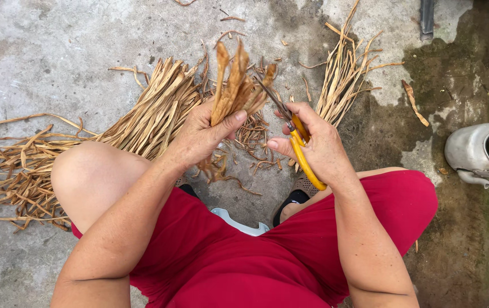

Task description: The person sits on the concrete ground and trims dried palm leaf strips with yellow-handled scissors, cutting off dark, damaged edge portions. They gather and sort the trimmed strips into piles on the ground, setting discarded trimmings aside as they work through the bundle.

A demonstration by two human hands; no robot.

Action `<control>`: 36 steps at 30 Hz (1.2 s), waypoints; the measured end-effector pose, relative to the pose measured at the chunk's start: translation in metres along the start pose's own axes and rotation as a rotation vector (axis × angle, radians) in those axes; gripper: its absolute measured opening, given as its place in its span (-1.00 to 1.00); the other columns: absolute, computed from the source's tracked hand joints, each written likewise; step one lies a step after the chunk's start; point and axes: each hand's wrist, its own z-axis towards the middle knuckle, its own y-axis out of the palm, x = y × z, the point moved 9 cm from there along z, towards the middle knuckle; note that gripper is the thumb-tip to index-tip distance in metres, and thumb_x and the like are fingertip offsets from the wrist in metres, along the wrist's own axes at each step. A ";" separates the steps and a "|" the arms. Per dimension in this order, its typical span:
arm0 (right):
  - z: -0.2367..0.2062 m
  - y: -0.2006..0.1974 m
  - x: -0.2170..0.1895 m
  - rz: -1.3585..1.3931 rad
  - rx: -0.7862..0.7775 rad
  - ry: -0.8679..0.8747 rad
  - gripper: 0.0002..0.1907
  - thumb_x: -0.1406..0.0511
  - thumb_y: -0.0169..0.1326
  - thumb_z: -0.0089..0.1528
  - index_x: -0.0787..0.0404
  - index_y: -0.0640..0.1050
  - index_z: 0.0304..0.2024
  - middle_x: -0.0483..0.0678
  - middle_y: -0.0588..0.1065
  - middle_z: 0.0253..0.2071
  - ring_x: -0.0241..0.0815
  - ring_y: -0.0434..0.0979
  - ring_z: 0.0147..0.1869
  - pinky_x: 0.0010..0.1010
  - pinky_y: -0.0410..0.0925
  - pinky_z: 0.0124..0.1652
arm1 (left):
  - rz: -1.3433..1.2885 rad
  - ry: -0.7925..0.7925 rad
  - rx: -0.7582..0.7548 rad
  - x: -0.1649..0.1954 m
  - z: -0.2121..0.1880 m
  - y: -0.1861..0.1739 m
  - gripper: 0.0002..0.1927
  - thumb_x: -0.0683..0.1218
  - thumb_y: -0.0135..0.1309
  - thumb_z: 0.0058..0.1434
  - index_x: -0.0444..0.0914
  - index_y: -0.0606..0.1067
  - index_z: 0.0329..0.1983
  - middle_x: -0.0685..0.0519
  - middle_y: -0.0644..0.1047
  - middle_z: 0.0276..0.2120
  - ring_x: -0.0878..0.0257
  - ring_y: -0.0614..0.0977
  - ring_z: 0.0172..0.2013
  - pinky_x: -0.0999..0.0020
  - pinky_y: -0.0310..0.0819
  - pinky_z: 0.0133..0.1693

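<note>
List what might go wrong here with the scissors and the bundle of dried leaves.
1. The scissors blades sit close to the left hand thumb gripping the bundle of dried leaves; a snip could nick it.
2. Cut scraps litter the concrete near the feet and may be slippery.

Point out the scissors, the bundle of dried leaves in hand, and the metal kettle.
scissors [304,159], head view, yellow handle.
bundle of dried leaves [232,85], head view, upper stalks.
metal kettle [472,149], head view, left body.
</note>
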 end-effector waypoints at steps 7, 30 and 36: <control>-0.002 0.006 0.009 0.094 -0.049 0.035 -0.60 0.23 0.44 0.06 0.17 0.59 -0.11 -0.27 0.31 -0.56 -0.50 0.21 -0.50 -0.63 0.08 -0.50 | -0.075 -0.116 -0.078 0.009 -0.006 0.000 -0.60 0.14 0.07 0.34 -0.21 0.58 0.06 0.19 0.64 -0.32 0.46 0.43 -0.47 0.53 0.39 -0.41; -0.014 0.031 -0.019 -0.152 0.144 -0.188 -0.36 0.09 0.46 0.05 0.12 0.51 0.09 -0.20 0.40 -0.44 -0.38 0.39 -0.40 -0.51 0.32 -0.39 | -0.143 -0.081 0.017 0.009 -0.004 0.006 -0.40 0.12 -0.12 0.38 -0.15 0.36 0.45 0.07 0.58 -0.04 0.41 0.46 -0.40 0.51 0.43 -0.31; -0.005 0.037 0.007 0.259 0.108 -0.076 -0.48 0.12 0.39 0.16 0.14 0.55 0.10 -0.27 0.46 -0.41 -0.45 0.39 -0.37 -0.53 0.28 -0.38 | -0.434 -0.166 0.069 -0.007 -0.001 0.000 -0.55 0.11 -0.09 0.42 -0.31 0.51 0.14 0.06 0.63 -0.05 0.40 0.53 -0.26 0.40 0.51 -0.18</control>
